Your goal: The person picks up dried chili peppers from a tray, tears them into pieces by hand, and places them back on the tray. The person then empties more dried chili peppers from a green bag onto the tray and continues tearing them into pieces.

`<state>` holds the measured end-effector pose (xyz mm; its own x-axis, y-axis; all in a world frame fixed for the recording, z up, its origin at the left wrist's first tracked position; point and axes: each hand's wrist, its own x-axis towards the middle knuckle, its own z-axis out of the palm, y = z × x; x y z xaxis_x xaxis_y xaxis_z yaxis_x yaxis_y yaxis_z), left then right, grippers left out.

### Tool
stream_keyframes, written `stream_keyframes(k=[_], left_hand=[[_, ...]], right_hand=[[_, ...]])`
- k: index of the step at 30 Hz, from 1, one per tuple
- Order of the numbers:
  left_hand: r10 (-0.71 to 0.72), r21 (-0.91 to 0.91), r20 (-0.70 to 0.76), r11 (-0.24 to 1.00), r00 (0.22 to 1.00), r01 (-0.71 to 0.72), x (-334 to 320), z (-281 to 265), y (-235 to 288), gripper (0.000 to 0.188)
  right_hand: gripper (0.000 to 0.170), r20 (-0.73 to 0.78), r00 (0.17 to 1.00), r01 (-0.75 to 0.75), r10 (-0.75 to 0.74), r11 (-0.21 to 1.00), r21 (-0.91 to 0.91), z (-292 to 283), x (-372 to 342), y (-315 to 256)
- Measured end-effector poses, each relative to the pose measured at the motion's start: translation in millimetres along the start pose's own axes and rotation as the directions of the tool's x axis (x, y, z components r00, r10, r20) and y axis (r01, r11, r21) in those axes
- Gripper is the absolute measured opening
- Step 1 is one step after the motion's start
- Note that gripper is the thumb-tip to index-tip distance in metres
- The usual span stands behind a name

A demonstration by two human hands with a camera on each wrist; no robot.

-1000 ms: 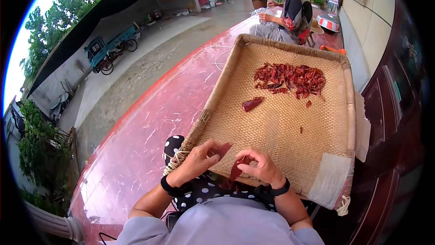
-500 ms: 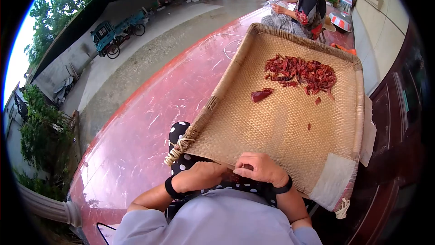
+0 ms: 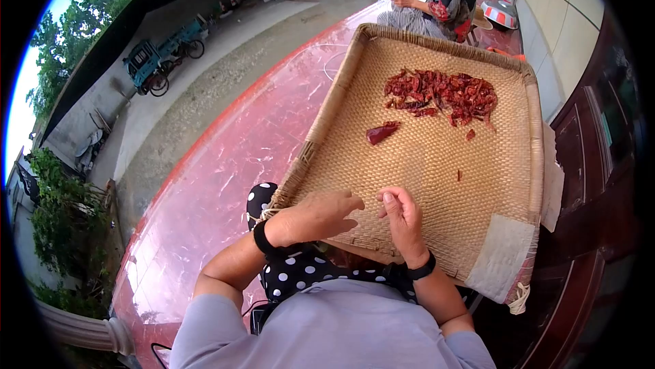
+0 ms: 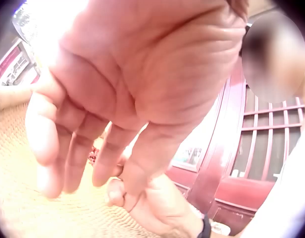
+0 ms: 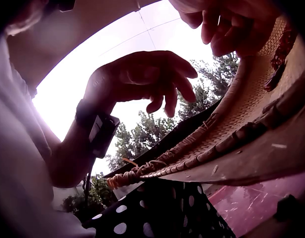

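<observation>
My left hand [image 3: 321, 215] hovers over the near edge of a woven tray [image 3: 423, 195], palm down, its fingers loose and apart. Nothing shows against its palm in the left wrist view. Close beside it, my right hand [image 3: 404, 222] is raised with the thumb up and fingers loosely bent, no object visible in it. Farther up the tray lies one larger dried red chilli [image 3: 382, 132]. Beyond it is a spread-out pile of torn dried chillies [image 3: 440, 93]. Two small scraps lie apart, a red bit [image 3: 471, 135] and a thin dark piece [image 3: 459, 174].
The tray's near side overlaps my polka-dot trousers [image 3: 300, 280]. A pale patch [image 3: 501, 256] covers its near right corner. Another person [image 3: 447, 7] sits past the far rim. Dark red doors [image 3: 587, 157] stand at the right, and a blue three-wheeled vehicle [image 3: 147, 65] is parked at far left.
A second ago each hand held a piece of dried red chilli. Both hands dipped to the tray's near edge, then rose and parted, with no chilli visible in them now.
</observation>
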<state>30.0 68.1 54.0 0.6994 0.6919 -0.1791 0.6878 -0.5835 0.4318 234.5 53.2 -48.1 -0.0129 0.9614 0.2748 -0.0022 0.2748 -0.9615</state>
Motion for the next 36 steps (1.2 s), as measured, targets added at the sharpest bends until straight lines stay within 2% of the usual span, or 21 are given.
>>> stream_keyframes(k=[2, 5, 7, 9, 11, 12, 15, 19, 21, 22, 23, 25, 27, 31, 32, 33, 34, 35, 36], left_hand=[[-0.032, 0.079, 0.006, 0.996, 0.999, 0.031, 31, -11, -11, 0.040], [0.032, 0.223, -0.196, 0.975, 0.980, 0.012, 85, 5, -43, 0.038], [0.096, 0.139, -0.256, 0.988, 0.962, -0.061, 130, 20, -76, 0.036], [-0.047, 0.170, -0.238, 0.981, 0.970, 0.089, 154, 21, -79, 0.028], [-0.198, 0.192, -0.207, 0.952, 0.958, 0.238, 177, 27, -89, 0.023], [-0.206, 0.147, -0.176, 0.962, 0.963, 0.232, 183, 24, -89, 0.017], [-0.169, 0.213, -0.192, 0.954, 0.967, 0.209, 202, 25, -101, 0.020], [-0.081, 0.184, -0.394, 0.969, 0.916, 0.165, 225, 26, -124, 0.028], [-0.066, 0.171, -0.489, 0.971, 0.870, 0.170, 233, 24, -133, 0.030], [-0.027, 0.164, -0.572, 0.975, 0.820, 0.147, 229, 27, -130, 0.024], [-0.041, 0.168, -0.541, 0.974, 0.840, 0.155, 224, 29, -127, 0.021], [-0.087, 0.167, -0.484, 0.968, 0.871, 0.189, 192, 12, -84, 0.017], [-0.008, 0.111, -0.512, 0.991, 0.859, 0.075, 161, 10, -67, 0.008], [0.046, -0.115, -0.361, 0.989, 0.931, -0.094, 82, 6, -37, 0.012], [0.106, -0.166, -0.328, 0.972, 0.939, -0.168, 64, 9, -38, 0.011], [0.103, -0.268, -0.232, 0.949, 0.967, -0.166, 46, 12, -36, 0.011], [0.091, -0.416, -0.076, 0.902, 0.993, -0.115, 24, 4, -25, 0.011], [0.072, -0.516, 0.133, 0.857, 0.989, 0.007, 7, -1, -20, 0.013], [0.188, -0.627, 0.222, 0.779, 0.957, -0.007, -9, 0, -20, 0.017]], right_hand=[[0.021, -0.032, 0.999, -0.013, 0.014, 0.999, 0.030, -1, 1, 2], [0.020, -0.046, 0.997, -0.055, 0.055, 0.999, 0.002, -2, -9, 6], [0.018, -0.058, 0.998, -0.003, 0.002, 1.000, -0.022, -1, 1, 15], [0.019, -0.048, 0.997, 0.055, -0.059, 0.996, -0.071, -1, 2, 12], [0.018, -0.038, 0.999, 0.020, -0.023, 0.998, -0.064, -1, -7, 11], [0.018, -0.034, 0.999, 0.030, -0.032, 0.998, -0.058, -2, 0, 11], [0.012, -0.089, 0.995, 0.038, -0.046, 0.996, -0.083, 1, 1, 17], [0.013, -0.056, 0.996, 0.063, -0.068, 0.994, -0.085, 2, 1, 19], [0.014, -0.016, 0.996, 0.088, -0.090, 0.992, -0.091, 1, 0, 22], [0.014, -0.038, 0.997, 0.068, -0.071, 0.994, -0.089, 0, 0, 22], [0.014, -0.055, 0.997, 0.050, -0.054, 0.995, -0.083, -1, 0, 21], [0.015, -0.100, 0.994, 0.035, -0.038, 0.999, -0.035, -1, -1, 19], [0.015, -0.163, 0.986, 0.041, -0.032, 0.998, 0.049, -1, 0, 19], [0.019, -0.181, 0.983, 0.001, 0.026, 0.989, 0.147, -1, 3, 15], [0.019, -0.179, 0.983, 0.000, 0.029, 0.987, 0.160, -1, 4, 17], [0.019, -0.182, 0.983, -0.001, 0.033, 0.985, 0.173, -1, 4, 19], [0.019, -0.189, 0.981, -0.002, 0.038, 0.983, 0.185, -2, 4, 21], [0.019, -0.180, 0.983, -0.004, 0.036, 0.984, 0.177, -3, 5, 23], [0.019, -0.168, 0.985, -0.006, 0.035, 0.985, 0.170, -3, 5, 24]])
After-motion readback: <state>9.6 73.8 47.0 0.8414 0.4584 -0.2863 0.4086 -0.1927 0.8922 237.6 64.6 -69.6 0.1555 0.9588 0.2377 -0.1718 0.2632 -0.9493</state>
